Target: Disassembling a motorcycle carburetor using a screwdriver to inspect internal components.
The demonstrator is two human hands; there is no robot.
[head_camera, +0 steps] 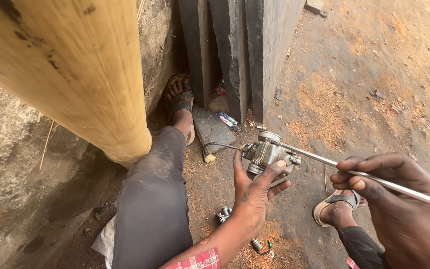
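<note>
The left hand (255, 192) has its fingers closed on a carburetor (268, 153), held above the dirt floor (374, 65) between the knees. It looks heavy, rigid and greasy, best gripped by its body. The right hand (399, 199) pinches a thin metal rod (369, 175), its long axis running up-left, tip touching the carburetor.

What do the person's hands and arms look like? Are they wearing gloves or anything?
No gloves: both hands are bare. The left hand looks grubby, with a small dark mark on its back. At that wrist sits the cuff of a red-and-white checked sleeve. The right hand is bare too, and only a tiny bit of the same checked cloth shows by it at the bottom edge. No rings or watch are visible.
</note>
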